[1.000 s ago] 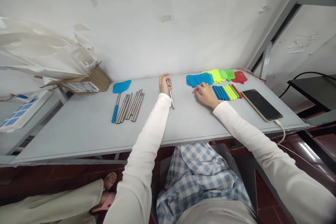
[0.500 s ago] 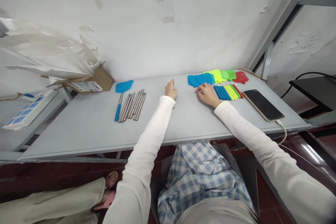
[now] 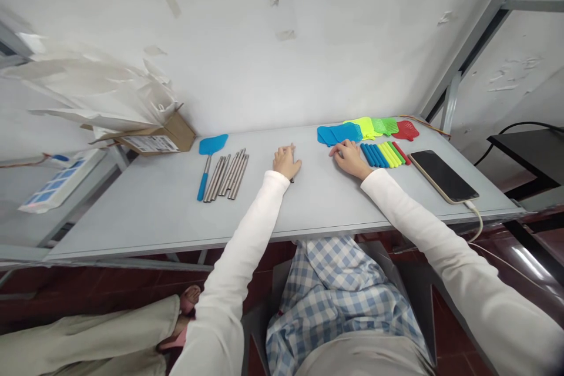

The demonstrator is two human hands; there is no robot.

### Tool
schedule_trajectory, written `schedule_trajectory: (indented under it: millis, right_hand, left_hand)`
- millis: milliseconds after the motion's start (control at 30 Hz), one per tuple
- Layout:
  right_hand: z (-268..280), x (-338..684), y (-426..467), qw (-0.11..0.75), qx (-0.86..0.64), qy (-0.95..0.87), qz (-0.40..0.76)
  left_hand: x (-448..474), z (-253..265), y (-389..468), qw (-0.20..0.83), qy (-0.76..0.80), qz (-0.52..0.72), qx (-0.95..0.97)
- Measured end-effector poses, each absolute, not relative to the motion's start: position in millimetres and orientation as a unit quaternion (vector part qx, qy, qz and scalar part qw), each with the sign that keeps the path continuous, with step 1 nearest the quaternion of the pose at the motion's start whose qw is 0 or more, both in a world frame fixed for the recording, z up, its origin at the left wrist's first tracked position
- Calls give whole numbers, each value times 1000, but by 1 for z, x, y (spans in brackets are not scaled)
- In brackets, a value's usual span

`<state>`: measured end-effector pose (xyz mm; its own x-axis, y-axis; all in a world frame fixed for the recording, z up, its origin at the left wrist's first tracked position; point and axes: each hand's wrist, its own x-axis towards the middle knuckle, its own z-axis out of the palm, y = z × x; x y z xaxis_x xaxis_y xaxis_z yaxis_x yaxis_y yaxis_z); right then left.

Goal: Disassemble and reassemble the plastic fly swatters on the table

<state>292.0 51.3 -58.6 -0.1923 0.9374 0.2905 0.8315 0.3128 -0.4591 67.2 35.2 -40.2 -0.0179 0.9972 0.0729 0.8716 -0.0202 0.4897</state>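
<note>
My left hand point(image 3: 286, 163) is closed around a thin metal tube point(image 3: 293, 175) at the middle of the grey table. Its thumb is on the right of the tube and its fingers are bent on the left. Loosely curled, with fingers apart, my right hand point(image 3: 349, 158) rests on the table holding nothing I can see. It lies between blue mesh swatter heads point(image 3: 338, 134) and a row of blue handles point(image 3: 372, 155). On the left, a blue fly swatter point(image 3: 213, 144) with rod and handle lies beside several metal tubes point(image 3: 227, 176).
Yellow point(image 3: 365, 127), green point(image 3: 386, 125) and red swatter heads point(image 3: 406, 130) lie along the wall. Yellow point(image 3: 391, 154) and red handles point(image 3: 401, 153) adjoin the blue ones. A charging phone point(image 3: 443, 176) is at right, a cardboard box point(image 3: 178, 132) at left. Another person's leg point(image 3: 110, 329) shows below.
My left hand has shifted slightly and turned, and more of its fingers and the tube show. The whole view has drifted a little right. My right hand stays in place.
</note>
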Motion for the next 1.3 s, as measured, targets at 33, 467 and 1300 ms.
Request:
schedule_trajectory:
  millis: [33,467,1300]
  right_hand:
    - [-59,292,51,261,-578,-767,100]
    - [-60,290,50,249,-572,-777,85]
    - [-62,290,48,229,-564,-791,58]
  left_hand:
    - [65,-42,27,150,677,201,692]
    - [-12,-50,-40,49,698,210,682]
    - [-100,-22,-8,-12,835,209,508]
